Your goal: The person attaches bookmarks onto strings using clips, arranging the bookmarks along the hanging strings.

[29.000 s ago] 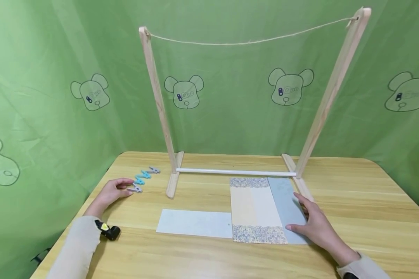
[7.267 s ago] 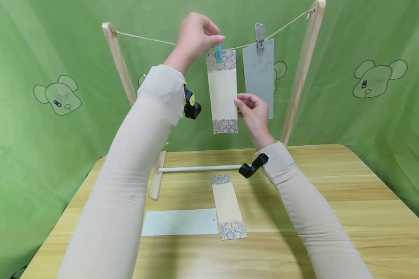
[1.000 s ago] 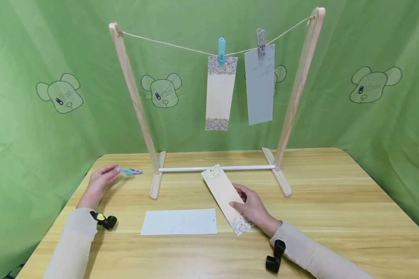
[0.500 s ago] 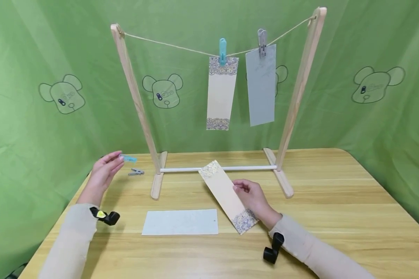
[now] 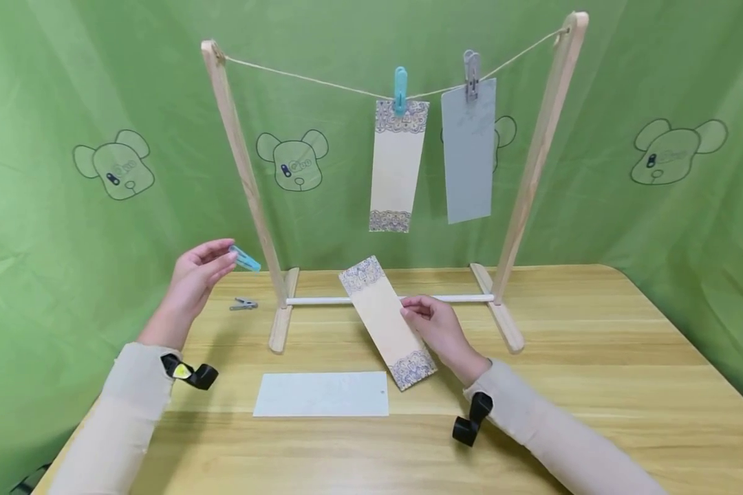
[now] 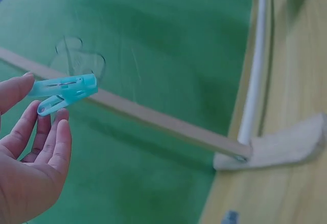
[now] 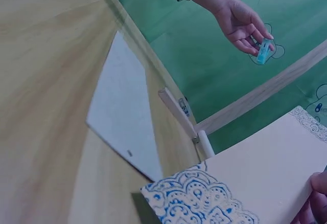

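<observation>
My left hand [image 5: 192, 282] pinches a light-blue clothespin [image 5: 245, 258] by its handle end, raised left of the stand. In the left wrist view the clothespin [image 6: 66, 92] sits between thumb and fingertips. My right hand [image 5: 439, 330] holds the long edge of a cream card [image 5: 386, 323] with blue lace-patterned ends, tilted above the table. On the string [image 5: 309, 81] hangs a matching cream card [image 5: 398, 168] under a blue clothespin [image 5: 400, 91]. To its right a grey-blue card [image 5: 468, 155] hangs from a grey clothespin [image 5: 472, 74].
A pale blue card [image 5: 320, 394] with a small hole lies on the wooden table [image 5: 347, 454]. One grey clothespin [image 5: 243, 304] lies by the left foot of the stand. Wooden posts [image 5: 244, 165] and a white crossbar [image 5: 322, 300] frame the space under the string.
Since a second ago, my left hand has lifted the blue clothespin off the table, leaving the grey one behind. My right hand has raised the cream card up and slightly left.
</observation>
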The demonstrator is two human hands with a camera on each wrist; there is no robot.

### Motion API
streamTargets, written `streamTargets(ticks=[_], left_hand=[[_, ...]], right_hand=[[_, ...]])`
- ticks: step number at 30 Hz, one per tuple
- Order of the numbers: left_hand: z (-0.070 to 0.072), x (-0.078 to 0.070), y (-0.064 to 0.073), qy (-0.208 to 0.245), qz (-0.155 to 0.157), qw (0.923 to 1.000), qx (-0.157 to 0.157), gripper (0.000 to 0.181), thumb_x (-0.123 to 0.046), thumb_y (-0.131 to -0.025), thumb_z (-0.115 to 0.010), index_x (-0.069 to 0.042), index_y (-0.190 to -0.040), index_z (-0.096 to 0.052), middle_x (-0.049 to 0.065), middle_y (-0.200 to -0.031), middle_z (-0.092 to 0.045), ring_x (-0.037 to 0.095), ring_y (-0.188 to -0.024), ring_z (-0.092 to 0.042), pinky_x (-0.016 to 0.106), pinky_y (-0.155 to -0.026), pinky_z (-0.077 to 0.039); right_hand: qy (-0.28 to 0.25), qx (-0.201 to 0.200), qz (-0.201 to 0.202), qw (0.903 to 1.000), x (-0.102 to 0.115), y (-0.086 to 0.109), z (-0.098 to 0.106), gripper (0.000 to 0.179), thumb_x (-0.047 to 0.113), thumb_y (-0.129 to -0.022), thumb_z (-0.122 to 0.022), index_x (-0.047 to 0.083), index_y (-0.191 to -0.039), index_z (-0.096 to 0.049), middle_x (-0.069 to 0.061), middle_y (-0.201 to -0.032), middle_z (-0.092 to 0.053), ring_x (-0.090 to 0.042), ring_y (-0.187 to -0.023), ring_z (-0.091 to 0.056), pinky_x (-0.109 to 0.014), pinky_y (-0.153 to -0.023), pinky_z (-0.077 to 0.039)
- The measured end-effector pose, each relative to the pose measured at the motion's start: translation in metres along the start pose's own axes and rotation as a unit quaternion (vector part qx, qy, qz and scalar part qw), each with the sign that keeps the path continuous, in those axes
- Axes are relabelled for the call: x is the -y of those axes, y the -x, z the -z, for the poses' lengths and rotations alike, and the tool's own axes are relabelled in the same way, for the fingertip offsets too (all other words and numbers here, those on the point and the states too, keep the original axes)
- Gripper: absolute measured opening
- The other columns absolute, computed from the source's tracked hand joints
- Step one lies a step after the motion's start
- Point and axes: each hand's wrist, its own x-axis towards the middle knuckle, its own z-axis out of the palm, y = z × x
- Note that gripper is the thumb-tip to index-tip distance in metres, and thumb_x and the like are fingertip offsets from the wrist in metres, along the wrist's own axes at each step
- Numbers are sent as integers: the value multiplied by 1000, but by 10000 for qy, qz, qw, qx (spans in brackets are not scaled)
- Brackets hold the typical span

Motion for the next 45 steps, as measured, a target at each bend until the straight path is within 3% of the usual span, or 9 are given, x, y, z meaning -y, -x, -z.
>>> streamTargets(ticks=[12,24,36,40,45], left_hand=[[-39,-37,-13,-534,-431,9969,381,19,1,-85,-67,-8,-101,-69,1,-92,-65,9,-81,-61,16,-75,-53],[-76,-63,-29,-366,-421,9978,370,17,1,-82,-69,-9,-97,-70,2,-93,-68,10,-80,-61,17,-75,-53],[-110,-83,-54,-518,-418,9973,310,20,0,-80,-72,-8,-98,-70,2,-96,-71,11,-86,-64,18,-77,-52],[-118,-93,-61,-677,-430,9961,360,19,1,-80,-71,-7,-98,-70,3,-96,-71,11,-84,-64,18,-75,-52],[-132,-109,-71,-1193,-438,9912,375,29,-2,-81,-72,-3,-109,-65,4,-102,-70,11,-87,-64,20,-81,-51]], right_hand=[[-362,-5,45,9993,35,-23,-12,22,3,-88,-62,-3,-109,-62,-16,-99,-65,-10,-81,-61,-21,-74,-55],[-673,-20,365,9971,66,-50,-14,23,2,-87,-63,-4,-109,-62,-18,-98,-66,-10,-76,-63,-26,-73,-57],[-889,-313,405,9947,95,-70,-12,23,3,-88,-64,-2,-110,-62,-4,-88,-66,-9,-74,-61,-29,-75,-57],[-994,-404,445,9932,103,-77,-14,23,3,-87,-65,-3,-109,-63,-3,-88,-67,-8,-74,-61,-26,-74,-57],[-1065,-445,480,9922,112,-84,-16,24,4,-87,-65,-2,-110,-63,-9,-95,-68,-8,-76,-62,-27,-77,-56]])
